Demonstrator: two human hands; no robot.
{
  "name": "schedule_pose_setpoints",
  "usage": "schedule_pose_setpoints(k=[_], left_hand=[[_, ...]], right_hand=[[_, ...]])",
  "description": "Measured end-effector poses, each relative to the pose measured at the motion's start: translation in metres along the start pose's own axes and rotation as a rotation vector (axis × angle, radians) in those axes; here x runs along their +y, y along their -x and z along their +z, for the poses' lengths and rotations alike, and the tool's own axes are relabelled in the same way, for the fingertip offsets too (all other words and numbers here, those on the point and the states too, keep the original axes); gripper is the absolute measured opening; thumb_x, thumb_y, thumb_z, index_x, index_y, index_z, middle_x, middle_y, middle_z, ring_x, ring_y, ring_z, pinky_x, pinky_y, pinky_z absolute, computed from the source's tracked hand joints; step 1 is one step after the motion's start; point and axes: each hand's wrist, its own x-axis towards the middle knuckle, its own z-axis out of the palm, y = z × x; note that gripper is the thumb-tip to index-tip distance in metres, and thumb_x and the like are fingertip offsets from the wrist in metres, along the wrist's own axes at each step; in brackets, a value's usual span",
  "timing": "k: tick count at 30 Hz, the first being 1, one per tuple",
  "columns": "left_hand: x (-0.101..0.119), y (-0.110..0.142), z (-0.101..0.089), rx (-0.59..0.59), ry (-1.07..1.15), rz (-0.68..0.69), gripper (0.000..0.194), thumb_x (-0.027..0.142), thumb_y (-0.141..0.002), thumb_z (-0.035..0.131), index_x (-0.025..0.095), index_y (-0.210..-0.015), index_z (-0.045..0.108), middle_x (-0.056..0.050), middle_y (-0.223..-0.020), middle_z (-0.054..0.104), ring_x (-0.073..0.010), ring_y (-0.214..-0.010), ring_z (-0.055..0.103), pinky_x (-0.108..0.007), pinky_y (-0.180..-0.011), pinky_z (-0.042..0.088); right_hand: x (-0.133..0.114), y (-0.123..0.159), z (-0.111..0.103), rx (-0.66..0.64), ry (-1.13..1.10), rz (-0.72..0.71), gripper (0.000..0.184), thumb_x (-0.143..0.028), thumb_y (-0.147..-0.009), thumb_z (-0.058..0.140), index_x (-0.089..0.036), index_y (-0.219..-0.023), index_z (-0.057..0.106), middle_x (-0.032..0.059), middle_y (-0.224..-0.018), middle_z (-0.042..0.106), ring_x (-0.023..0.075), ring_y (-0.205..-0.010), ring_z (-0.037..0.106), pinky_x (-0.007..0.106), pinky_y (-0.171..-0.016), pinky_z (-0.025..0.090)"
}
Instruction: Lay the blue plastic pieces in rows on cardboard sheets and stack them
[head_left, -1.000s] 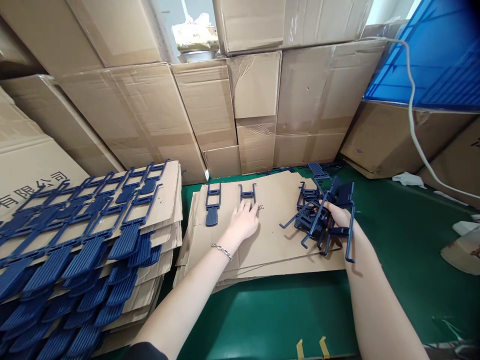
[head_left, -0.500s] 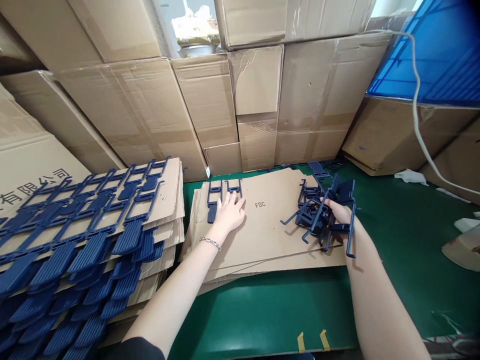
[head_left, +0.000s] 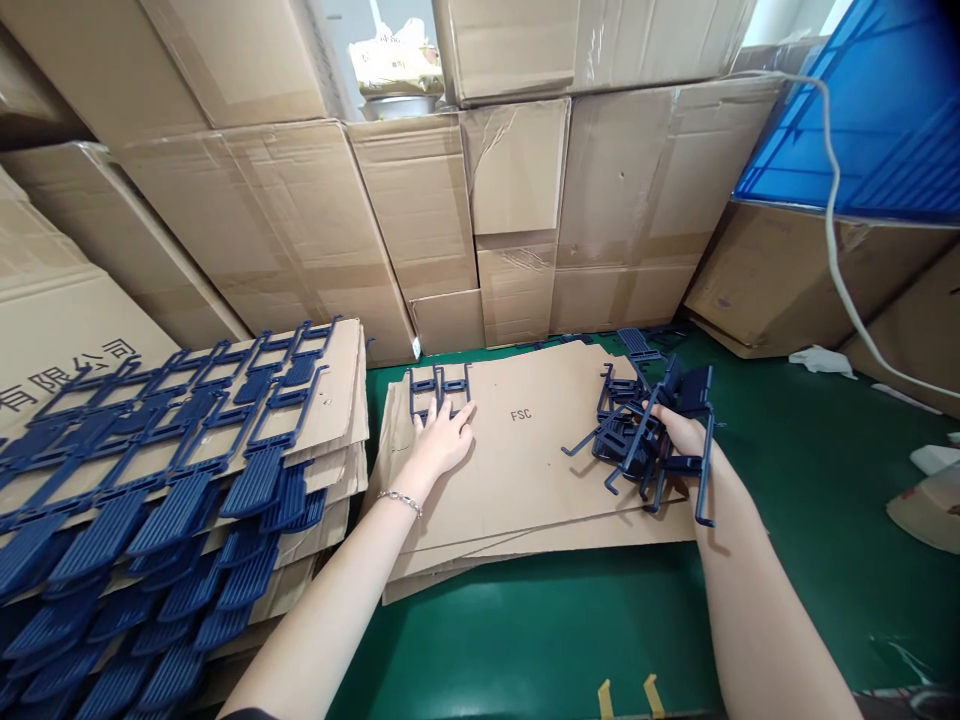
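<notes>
"What's over to the left?"

"Dark blue plastic frames with ribbed flaps (head_left: 251, 480) on stacked brown cardboard (head_left: 343, 400), cut off at the edge."

"And the left hand (head_left: 444, 442)?"

"Open, fingers spread on two slim dark blue brackets (head_left: 454, 385), covering their lower ends."

"The right hand (head_left: 681, 430)?"

"Gripping a tangled bunch of dark blue brackets (head_left: 630, 440) above the flat cardboard sheets (head_left: 525, 480); its fingers are mostly hidden, and I can't count the pieces."

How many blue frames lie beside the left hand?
2: a left frame and a right frame, side by side on cardboard. The left hand may hide more.
</notes>
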Motion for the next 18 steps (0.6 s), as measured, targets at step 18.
schedule_pose_setpoints(k=[18], left_hand=[[-0.009,0.008,-0.018,-0.027,-0.016,0.112,0.052,0.050,-0.087,0.012,0.033,-0.133,0.030,-0.001,-0.143,0.027,-0.0287,-0.133,0.009,-0.061,-0.101,0.007]], right_hand=[[0.001,-0.004,-0.001,-0.002,-0.031,0.019,0.007,-0.017,-0.072,0.056,-0.015,-0.066,0.054,-0.0003,-0.045,0.052,0.0119,-0.034,0.047,0.021,-0.031,0.042]])
